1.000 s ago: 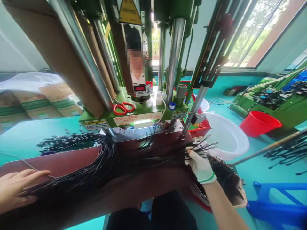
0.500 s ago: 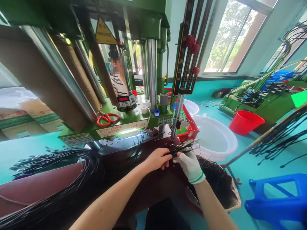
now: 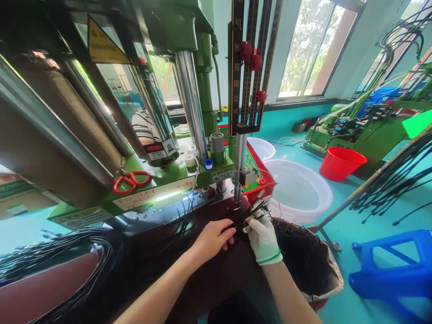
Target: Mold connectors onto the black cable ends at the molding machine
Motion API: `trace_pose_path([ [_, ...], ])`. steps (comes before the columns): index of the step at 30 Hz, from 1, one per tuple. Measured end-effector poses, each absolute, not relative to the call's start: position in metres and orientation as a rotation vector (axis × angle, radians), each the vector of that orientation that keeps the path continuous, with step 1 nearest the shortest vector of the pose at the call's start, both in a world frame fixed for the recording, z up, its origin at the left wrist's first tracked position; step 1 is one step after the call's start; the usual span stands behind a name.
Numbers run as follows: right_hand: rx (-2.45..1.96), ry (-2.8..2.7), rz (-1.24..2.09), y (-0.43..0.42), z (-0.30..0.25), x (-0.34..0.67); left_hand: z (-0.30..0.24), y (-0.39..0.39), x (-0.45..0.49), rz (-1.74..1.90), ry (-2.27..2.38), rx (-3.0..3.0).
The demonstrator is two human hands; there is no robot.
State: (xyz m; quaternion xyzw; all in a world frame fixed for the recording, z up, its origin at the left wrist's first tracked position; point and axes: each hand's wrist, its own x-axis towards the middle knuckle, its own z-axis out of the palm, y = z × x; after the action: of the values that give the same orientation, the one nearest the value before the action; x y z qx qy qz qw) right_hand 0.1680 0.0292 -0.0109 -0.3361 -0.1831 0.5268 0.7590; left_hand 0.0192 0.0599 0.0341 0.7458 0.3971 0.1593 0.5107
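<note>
My left hand [image 3: 216, 235], bare, has its fingers closed round the near part of a small bunch of black cables [image 3: 254, 212]. My right hand [image 3: 262, 238] wears a white glove with a green cuff edge and bare fingertips. It pinches the same bunch by its far ends, where light metallic tips show. Both hands are just above the dark red table [image 3: 199, 279] in front of the green press [image 3: 209, 180]. Several more black cables [image 3: 186, 216] hang from the press's lit lower plate. How many cables each hand holds cannot be made out.
Red-handled scissors [image 3: 131, 181] and a white tape roll [image 3: 190, 160] lie on the press. A large pile of black cables [image 3: 101, 245] is at left. To the right are a lined bin [image 3: 332, 270], a white tub [image 3: 324, 193], a red bucket [image 3: 342, 164] and a blue stool [image 3: 398, 265].
The view has turned, so the press appears further left. Both hands stay on the cable bunch; my right fingers have shifted slightly along it, and the cable ends now fan upward.
</note>
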Motion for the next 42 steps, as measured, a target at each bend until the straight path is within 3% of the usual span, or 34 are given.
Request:
trace_pose_path([
  [10,-0.706,-0.242,0.9,0.034,-0.011,0.182,0.037,0.057,0.018,0.416,1.018,1.806],
  [18,-0.601,-0.523,1.312,0.018,0.002,0.178,0.034,0.057,0.019,0.325,0.914,1.548],
  [23,-0.794,-0.592,1.209,0.018,0.0,0.181,0.032,0.052,0.021,0.372,0.936,1.599],
  [33,-0.623,-0.317,1.093,0.033,-0.004,0.183,0.042,0.059,0.018,0.311,1.005,1.808],
  [42,-0.554,-0.665,1.454,0.017,0.006,0.188,0.043,0.039,0.016,0.066,0.886,1.537],
])
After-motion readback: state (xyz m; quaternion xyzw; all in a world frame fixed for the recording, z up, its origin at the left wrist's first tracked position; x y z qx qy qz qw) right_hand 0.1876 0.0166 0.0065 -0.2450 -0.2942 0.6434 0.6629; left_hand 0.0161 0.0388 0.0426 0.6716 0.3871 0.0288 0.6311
